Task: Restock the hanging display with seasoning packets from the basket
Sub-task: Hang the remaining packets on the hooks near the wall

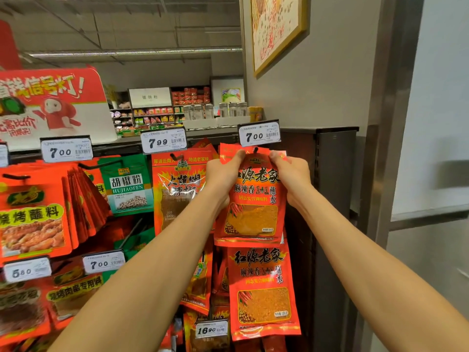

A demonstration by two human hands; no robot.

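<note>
Under the 7.00 tag (259, 135), left hand (223, 175) and right hand (291, 174) both grip a seasoning packet (253, 207).

The red seasoning packet (253, 196) at centre right is glossy plastic film with a clear window showing coarse orange powder. The white price tag (259, 133) above it sits in shiny clear plastic. The dark display side panel (335, 174) at right looks like matt metal.

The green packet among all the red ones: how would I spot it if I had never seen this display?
Start at the big red promotional sign at upper left, then drop to the top row of hooks. The green packet hangs between the fanned red packets and the price tag reading 7.99. It alone is green, with "HUJIAOFEN" printed on it.
</note>
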